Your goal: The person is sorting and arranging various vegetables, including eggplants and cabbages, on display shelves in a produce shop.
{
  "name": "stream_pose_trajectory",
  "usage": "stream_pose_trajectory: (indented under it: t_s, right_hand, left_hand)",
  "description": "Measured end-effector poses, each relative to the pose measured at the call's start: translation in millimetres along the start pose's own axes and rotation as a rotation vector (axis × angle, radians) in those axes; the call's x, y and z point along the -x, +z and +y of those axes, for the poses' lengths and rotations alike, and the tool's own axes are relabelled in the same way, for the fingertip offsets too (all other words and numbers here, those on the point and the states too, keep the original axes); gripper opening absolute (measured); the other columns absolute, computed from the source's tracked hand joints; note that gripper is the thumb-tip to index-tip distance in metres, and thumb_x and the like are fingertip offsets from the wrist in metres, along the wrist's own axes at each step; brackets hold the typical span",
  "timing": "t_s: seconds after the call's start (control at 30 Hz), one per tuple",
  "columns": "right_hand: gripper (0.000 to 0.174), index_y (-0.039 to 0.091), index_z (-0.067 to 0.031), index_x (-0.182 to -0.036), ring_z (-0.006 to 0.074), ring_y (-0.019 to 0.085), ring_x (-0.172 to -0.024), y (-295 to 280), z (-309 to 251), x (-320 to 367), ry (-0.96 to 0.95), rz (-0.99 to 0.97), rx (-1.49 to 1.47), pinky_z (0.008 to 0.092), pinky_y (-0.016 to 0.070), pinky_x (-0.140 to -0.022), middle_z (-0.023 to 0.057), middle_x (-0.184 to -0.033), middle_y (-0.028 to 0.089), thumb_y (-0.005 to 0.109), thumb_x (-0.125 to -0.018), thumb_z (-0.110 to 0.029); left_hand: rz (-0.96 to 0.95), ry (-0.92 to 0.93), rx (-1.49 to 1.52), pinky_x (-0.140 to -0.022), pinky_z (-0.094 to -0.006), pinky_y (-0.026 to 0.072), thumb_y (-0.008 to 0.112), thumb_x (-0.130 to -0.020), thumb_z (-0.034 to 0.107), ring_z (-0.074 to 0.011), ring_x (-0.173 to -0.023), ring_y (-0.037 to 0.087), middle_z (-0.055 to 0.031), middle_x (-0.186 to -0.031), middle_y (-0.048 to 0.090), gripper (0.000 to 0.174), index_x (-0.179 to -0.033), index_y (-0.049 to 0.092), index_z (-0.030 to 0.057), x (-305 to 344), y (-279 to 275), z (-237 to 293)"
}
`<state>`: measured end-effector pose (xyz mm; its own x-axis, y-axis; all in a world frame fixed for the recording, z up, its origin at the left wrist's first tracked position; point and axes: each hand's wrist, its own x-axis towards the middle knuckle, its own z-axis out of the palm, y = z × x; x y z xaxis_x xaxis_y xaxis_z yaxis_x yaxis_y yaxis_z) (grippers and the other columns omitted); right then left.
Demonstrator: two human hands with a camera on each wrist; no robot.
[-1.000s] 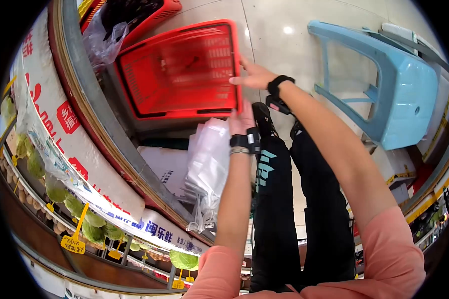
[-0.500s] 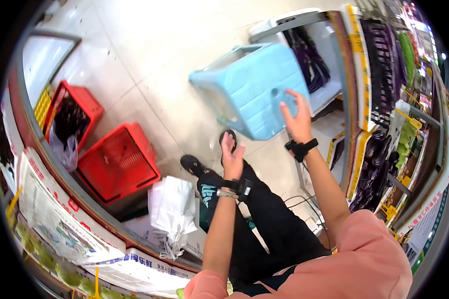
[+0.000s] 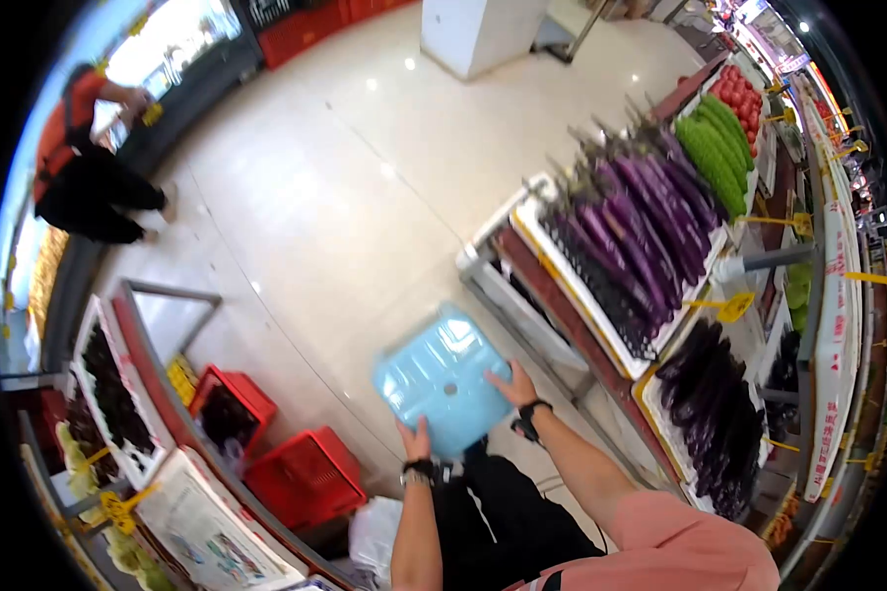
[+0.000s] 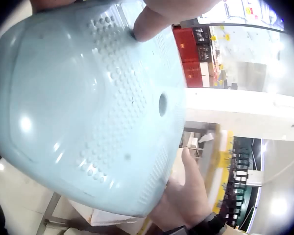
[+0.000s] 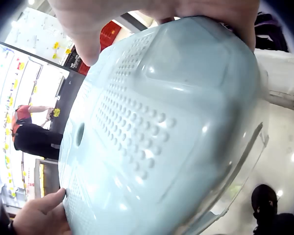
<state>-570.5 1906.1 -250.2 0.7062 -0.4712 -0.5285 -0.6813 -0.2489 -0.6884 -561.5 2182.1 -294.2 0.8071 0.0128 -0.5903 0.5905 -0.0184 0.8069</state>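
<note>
A light blue plastic stool (image 3: 443, 364) is upright in front of the person's legs, its seat facing up with a small round hole in the middle. My left hand (image 3: 416, 440) grips the seat's near left edge. On the opposite edge my right hand (image 3: 512, 384) holds it, the thumb over the top. In the left wrist view the stool's seat (image 4: 88, 107) shows raised dots, and the left thumb (image 4: 149, 24) presses on it. The right wrist view has the right hand (image 5: 152, 14) around the rim, its fingers hidden beneath.
Two red baskets (image 3: 310, 478) stand on the floor at left, beside white plastic bags (image 3: 375, 537). Racks with long purple eggplants (image 3: 641, 227) and green gourds (image 3: 715, 153) line the right. Another person (image 3: 89, 158) stands at the far left by a lit display. Tiled floor (image 3: 315, 227) stretches ahead.
The hands have left the red basket and moved to the blue stool, taking hold of its seat on both sides. The stool has turned upright, and the head view has swung up and right.
</note>
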Motion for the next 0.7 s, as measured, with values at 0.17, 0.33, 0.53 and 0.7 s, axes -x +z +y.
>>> stream_pose_trajectory:
  t_s: [0.17, 0.33, 0.53, 0.7]
  right_hand:
    - [0.075, 0.055, 0.0042, -0.117, 0.0314, 0.064, -0.103, -16, -104, 49, 0.025, -0.045, -0.072, 0.0408, 0.0503, -0.089, 0.0235, -0.109, 0.065, 0.079, -0.076, -0.054]
    - [0.08, 0.051, 0.0064, -0.121, 0.0296, 0.065, -0.102, -3, -200, 55, -0.026, -0.043, -0.193, 0.0397, 0.051, -0.09, 0.0237, -0.112, 0.063, 0.079, -0.076, -0.053]
    - [0.074, 0.049, 0.0062, -0.121, 0.0273, 0.063, -0.103, 2, -326, 25, -0.15, -0.043, -0.056, 0.0379, 0.0504, -0.091, 0.0202, -0.112, 0.064, 0.08, -0.079, -0.045]
    - [0.066, 0.05, 0.0028, -0.12, 0.0261, 0.062, -0.104, 19, -378, -43, -0.263, 0.006, -0.066, 0.0395, 0.0504, -0.09, 0.0191, -0.112, 0.064, 0.084, -0.077, -0.034]
  left_hand:
    - [-0.078, 0.1, -0.214, -0.109, -0.0388, 0.0358, 0.064, -0.093, 0.015, -0.0294, -0.127, 0.047, -0.0216, -0.14, 0.046, 0.07, -0.149, 0.025, -0.0034, 13, -53, 128]
    - [-0.015, 0.22, -0.167, -0.111, -0.0376, 0.0342, 0.063, -0.094, 0.018, -0.0296, -0.129, 0.046, -0.0236, -0.142, 0.044, 0.071, -0.148, 0.022, -0.0053, -28, -97, 216]
    - [-0.06, 0.382, -0.115, -0.1, -0.037, 0.0454, 0.062, -0.091, 0.012, -0.0309, -0.114, 0.059, -0.0251, -0.123, 0.058, 0.075, -0.148, 0.016, -0.0019, -117, -118, 369]
    - [-0.064, 0.263, -0.101, -0.093, -0.0398, 0.0492, 0.065, -0.086, 0.006, -0.0306, -0.105, 0.062, -0.0242, -0.112, 0.062, 0.07, -0.143, 0.025, 0.0027, -170, -122, 468]
